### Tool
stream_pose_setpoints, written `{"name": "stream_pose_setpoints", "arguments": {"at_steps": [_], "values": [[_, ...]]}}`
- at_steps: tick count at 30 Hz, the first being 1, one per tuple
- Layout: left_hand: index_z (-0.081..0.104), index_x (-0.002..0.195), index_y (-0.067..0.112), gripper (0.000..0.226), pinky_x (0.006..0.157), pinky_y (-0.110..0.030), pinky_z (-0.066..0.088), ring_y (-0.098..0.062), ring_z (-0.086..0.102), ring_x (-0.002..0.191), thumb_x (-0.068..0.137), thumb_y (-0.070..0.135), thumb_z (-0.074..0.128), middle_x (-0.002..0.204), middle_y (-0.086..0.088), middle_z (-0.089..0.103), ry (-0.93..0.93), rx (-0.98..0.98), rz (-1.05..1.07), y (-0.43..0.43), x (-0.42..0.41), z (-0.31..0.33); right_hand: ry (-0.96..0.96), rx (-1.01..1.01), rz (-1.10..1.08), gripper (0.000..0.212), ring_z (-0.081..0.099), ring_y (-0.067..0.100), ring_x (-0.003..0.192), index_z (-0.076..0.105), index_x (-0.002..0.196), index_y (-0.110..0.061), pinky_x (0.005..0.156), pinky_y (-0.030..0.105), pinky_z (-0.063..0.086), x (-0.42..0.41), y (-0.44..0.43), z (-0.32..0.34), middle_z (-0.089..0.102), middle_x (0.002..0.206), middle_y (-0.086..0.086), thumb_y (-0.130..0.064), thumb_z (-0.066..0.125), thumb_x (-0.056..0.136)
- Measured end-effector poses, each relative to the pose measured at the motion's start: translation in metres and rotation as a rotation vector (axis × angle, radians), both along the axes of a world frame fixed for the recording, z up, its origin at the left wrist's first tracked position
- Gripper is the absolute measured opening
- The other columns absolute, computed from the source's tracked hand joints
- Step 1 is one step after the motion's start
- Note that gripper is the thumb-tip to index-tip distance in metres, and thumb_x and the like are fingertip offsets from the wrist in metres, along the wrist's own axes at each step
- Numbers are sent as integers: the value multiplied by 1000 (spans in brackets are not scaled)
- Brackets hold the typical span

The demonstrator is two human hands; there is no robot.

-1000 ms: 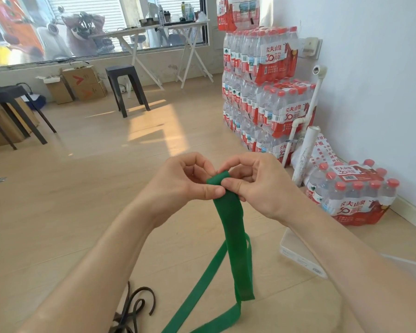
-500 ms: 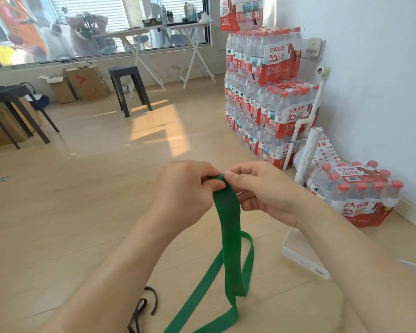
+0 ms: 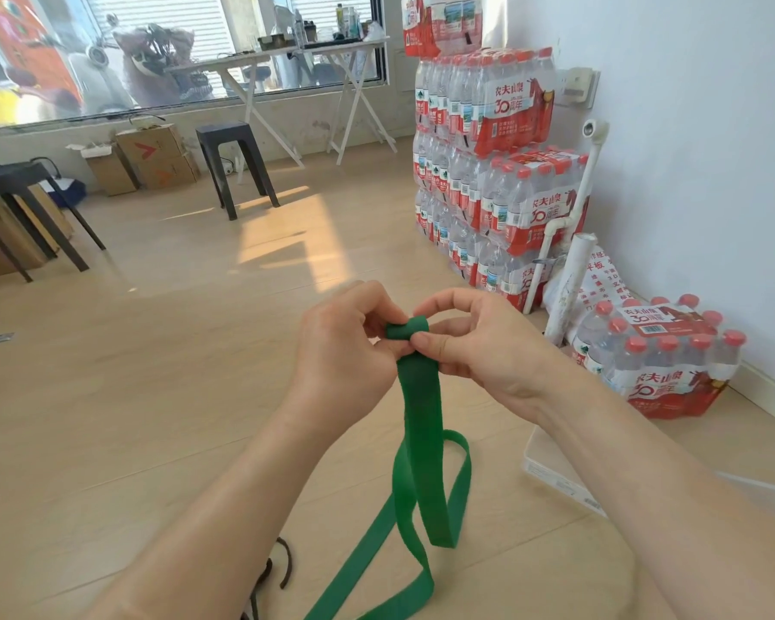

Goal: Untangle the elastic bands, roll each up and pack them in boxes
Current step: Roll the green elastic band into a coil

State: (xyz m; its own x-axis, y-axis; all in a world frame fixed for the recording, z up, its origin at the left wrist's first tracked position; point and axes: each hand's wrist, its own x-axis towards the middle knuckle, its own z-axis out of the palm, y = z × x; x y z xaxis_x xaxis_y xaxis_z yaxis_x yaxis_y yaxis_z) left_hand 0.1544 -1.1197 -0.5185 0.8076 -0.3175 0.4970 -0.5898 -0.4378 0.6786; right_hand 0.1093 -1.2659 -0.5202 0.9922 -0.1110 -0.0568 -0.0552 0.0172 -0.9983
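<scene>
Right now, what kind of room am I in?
Probably a storeroom or spare workroom: stacked shrink-wrapped packs of red-capped water bottles, brown cardboard boxes and white folding trestle tables.

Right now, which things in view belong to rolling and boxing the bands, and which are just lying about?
In the job: green band, its top end rolled and pinched by the left hand and right hand; dark band on the floor; clear box partly behind the right forearm.
Lying about: bottled-water packs, black stool, cardboard boxes, white tube.
</scene>
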Motion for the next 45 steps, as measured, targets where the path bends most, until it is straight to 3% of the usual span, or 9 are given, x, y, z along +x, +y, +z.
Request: {"name": "stream_pose_setpoints", "arguments": {"at_steps": [7, 13, 18, 22, 29, 32, 37, 42, 45], "values": [[63, 90, 25, 52, 67, -31, 47, -15, 46, 67, 55, -7, 85, 71, 0, 46, 343, 39, -384, 12, 1, 10, -77, -54, 112, 28, 68, 26, 85, 67, 98, -4, 84, 40, 55, -2, -9, -1, 71, 92, 21, 11, 70, 75], [68, 104, 40, 50, 59, -21, 43, -4, 42, 60, 59, 28, 87, 75, 1, 54, 254, 415, -438, 25, 2, 28, -62, -70, 305, 35, 65, 27, 84, 62, 106, -2, 79, 32, 53, -2, -12, -2, 70, 98, 25, 2, 69, 72], [71, 91, 24, 33, 59, -30, 49, -9, 50, 56, 62, 31, 86, 63, 4, 61, 142, 448, -394, 25, -4, 26, 16, -83, 337, 36, 66, 24, 83, 60, 112, -9, 84, 41, 51, -3, -12, 2, 72, 98, 21, -6, 74, 79], [72, 88, 22, 34, 67, -40, 52, -16, 60, 63, 59, 27, 88, 67, 0, 67, 134, 388, -318, 29, -2, 25, 112, -250, 394, 34, 60, 6, 66, 61, 121, -15, 64, 21, 41, -8, -9, 5, 72, 84, 3, -15, 66, 88], [71, 83, 29, 29, 69, -37, 52, -14, 62, 63, 60, 27, 87, 66, 5, 70, 148, 361, -280, 27, -2, 20, 105, -433, 347, 19, 66, 5, 79, 65, 113, -14, 73, 24, 52, -9, -7, 4, 74, 88, 2, -14, 56, 96], [69, 84, 26, 27, 71, -38, 53, -13, 64, 67, 63, 25, 86, 68, 4, 69, 105, 388, -227, 28, 0, 19, 107, -415, 324, 20, 62, 5, 67, 67, 110, -13, 59, 16, 45, -9, -7, 5, 69, 76, 1, -19, 50, 99], [63, 86, 25, 21, 68, -36, 47, -13, 56, 72, 72, 32, 77, 74, 9, 62, -137, 605, -178, 19, -6, 17, 53, -422, 182, 50, 55, 9, 60, 72, 85, -5, 61, 21, 42, -7, 1, 0, 64, 63, -2, -55, 63, 81], [66, 92, 30, 42, 60, -26, 47, -5, 50, 56, 59, 18, 88, 65, 6, 57, 190, 299, -240, 20, -1, 17, -15, -295, 164, 28, 61, 19, 71, 71, 93, 1, 76, 39, 51, -4, -5, -5, 70, 82, 22, -27, 65, 91], [69, 101, 25, 48, 69, -39, 54, -27, 58, 70, 57, 17, 87, 78, -10, 62, 357, 169, -376, 26, 4, 18, -19, -207, 240, 21, 61, 13, 70, 70, 101, 2, 71, 27, 49, -5, -9, -4, 67, 80, 16, -15, 59, 94]]}}
